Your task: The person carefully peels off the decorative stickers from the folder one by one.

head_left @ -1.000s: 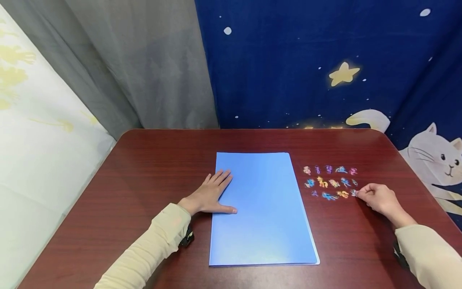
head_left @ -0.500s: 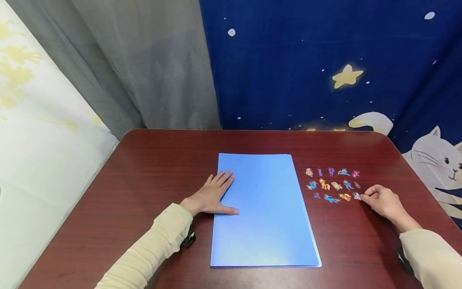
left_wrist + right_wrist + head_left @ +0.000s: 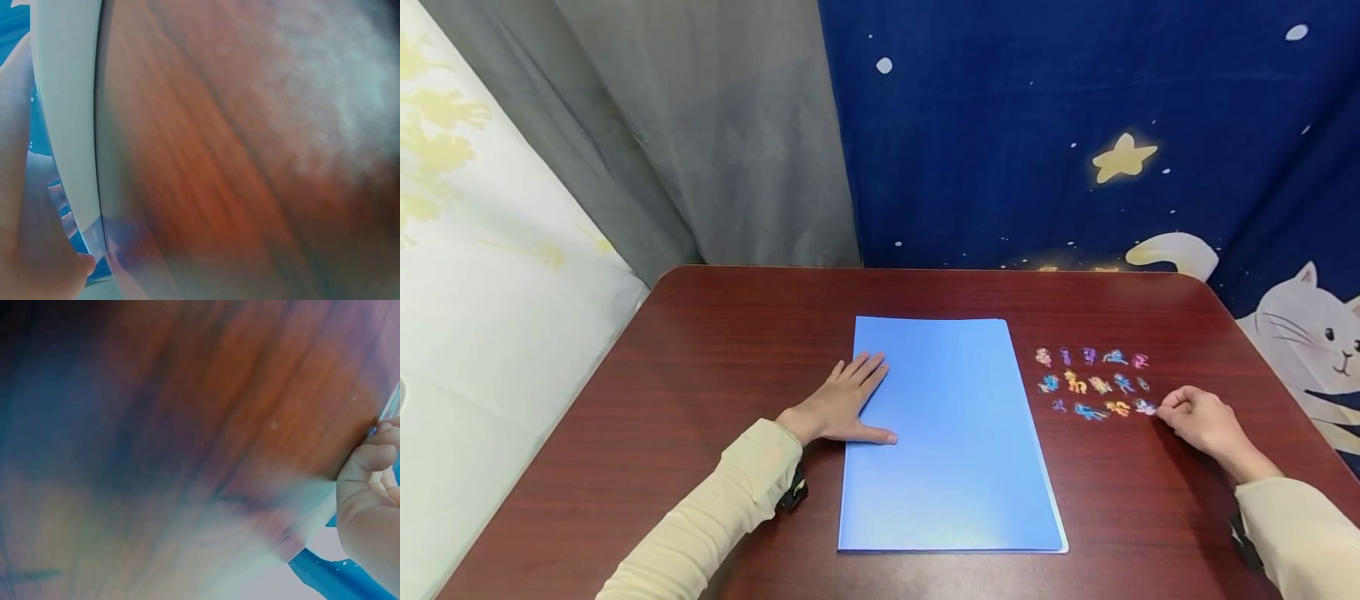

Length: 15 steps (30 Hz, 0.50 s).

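Observation:
In the head view, a blue folder lies flat on the table. My left hand rests palm down across its left edge, fingers spread. Right of the folder, small colourful figure stickers lie in 3 rows, among them an orange pony-shaped sticker. Low at the right end of the rows, my right hand pinches thumb and forefinger at the edge of a white and purple sticker. In the right wrist view, the curled right hand is at the frame's right edge, fingertips low at the table surface.
The dark red wooden table reaches back to a grey curtain and a blue curtain with stars and a cat. A white cloth hangs along the left side. Each wrist wears a black band.
My right hand has shifted slightly right, and more of the white and purple sticker shows. My left hand stays on the folder. The head view has moved a little.

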Each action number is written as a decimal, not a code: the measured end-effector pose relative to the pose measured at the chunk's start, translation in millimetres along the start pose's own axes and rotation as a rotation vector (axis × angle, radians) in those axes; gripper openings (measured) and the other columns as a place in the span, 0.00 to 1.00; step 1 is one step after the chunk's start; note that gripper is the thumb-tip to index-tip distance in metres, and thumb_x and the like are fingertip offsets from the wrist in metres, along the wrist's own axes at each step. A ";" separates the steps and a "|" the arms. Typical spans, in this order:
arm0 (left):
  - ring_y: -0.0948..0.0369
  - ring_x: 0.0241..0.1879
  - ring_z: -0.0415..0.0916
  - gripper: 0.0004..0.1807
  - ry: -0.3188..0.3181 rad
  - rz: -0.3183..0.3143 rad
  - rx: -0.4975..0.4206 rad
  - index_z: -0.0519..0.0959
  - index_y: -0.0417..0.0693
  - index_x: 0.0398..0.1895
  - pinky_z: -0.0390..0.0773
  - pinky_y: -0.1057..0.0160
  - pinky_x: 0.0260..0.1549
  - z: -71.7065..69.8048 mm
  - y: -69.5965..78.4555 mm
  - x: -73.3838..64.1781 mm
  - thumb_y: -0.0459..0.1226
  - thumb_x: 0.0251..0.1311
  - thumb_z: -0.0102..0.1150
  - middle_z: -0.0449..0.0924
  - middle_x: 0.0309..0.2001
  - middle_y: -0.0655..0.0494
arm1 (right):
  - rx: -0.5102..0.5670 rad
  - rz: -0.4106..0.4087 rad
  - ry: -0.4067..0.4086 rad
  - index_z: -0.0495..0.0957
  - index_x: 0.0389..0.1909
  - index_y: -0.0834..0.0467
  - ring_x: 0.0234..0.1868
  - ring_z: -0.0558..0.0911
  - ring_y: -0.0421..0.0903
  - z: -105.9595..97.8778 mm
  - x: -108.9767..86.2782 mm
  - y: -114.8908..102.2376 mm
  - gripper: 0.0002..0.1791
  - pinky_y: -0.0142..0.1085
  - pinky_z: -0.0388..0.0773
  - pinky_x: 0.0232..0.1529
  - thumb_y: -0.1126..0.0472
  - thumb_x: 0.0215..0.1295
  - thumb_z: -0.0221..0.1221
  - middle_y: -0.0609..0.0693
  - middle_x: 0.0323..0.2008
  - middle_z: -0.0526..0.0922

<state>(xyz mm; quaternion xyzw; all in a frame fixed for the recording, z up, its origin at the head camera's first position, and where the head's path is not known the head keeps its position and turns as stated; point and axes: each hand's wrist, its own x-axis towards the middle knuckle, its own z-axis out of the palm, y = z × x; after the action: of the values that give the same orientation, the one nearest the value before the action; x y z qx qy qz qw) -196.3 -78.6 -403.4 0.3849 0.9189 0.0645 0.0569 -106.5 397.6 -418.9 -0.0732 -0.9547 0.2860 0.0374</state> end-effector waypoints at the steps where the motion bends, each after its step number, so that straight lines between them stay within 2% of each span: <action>1: 0.53 0.67 0.35 0.56 0.000 0.000 -0.001 0.46 0.44 0.68 0.43 0.46 0.60 0.0 0.0 -0.1 0.68 0.42 0.50 0.39 0.69 0.50 | 0.027 0.012 -0.011 0.69 0.27 0.68 0.16 0.69 0.38 -0.4 -0.6 -0.5 0.10 0.33 0.64 0.18 0.62 0.56 0.53 0.47 0.16 0.73; 4: 0.53 0.67 0.35 0.56 -0.002 0.000 0.003 0.46 0.44 0.68 0.43 0.46 0.60 -0.3 -0.1 -0.3 0.68 0.43 0.50 0.39 0.69 0.50 | 0.110 0.032 -0.024 0.69 0.30 0.70 0.16 0.69 0.38 -1.9 -1.9 -4.0 0.12 0.32 0.66 0.16 0.62 0.60 0.51 0.47 0.17 0.73; 6: 0.53 0.67 0.35 0.56 -0.003 -0.001 0.001 0.46 0.44 0.68 0.43 0.46 0.60 -0.8 -0.1 -0.8 0.68 0.43 0.50 0.39 0.69 0.50 | 0.147 0.013 -0.003 0.69 0.31 0.71 0.16 0.69 0.37 -2.7 -1.2 -9.7 0.13 0.32 0.67 0.16 0.62 0.62 0.50 0.48 0.17 0.73; 10: 0.54 0.67 0.34 0.56 -0.011 -0.007 -0.003 0.45 0.44 0.69 0.42 0.47 0.60 -2.0 -0.3 -1.7 0.68 0.43 0.49 0.38 0.69 0.51 | 0.218 -0.091 0.060 0.70 0.32 0.71 0.16 0.71 0.35 -1.0 4.9 -31.7 0.11 0.29 0.68 0.18 0.64 0.61 0.51 0.49 0.17 0.76; 15: 0.54 0.67 0.34 0.56 -0.025 -0.009 -0.011 0.45 0.44 0.69 0.42 0.47 0.60 -1.9 0.7 -0.1 0.68 0.43 0.49 0.38 0.69 0.51 | 0.285 -0.231 0.073 0.72 0.33 0.70 0.21 0.74 0.33 14.5 13.5 -74.3 0.08 0.27 0.71 0.21 0.67 0.59 0.53 0.55 0.23 0.79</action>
<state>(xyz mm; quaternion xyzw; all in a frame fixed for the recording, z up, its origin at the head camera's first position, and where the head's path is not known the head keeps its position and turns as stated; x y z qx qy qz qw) -196.0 -78.3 -401.4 0.3811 0.9196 0.0643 0.0706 -130.3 330.5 -389.5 0.0326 -0.9046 0.4092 0.1148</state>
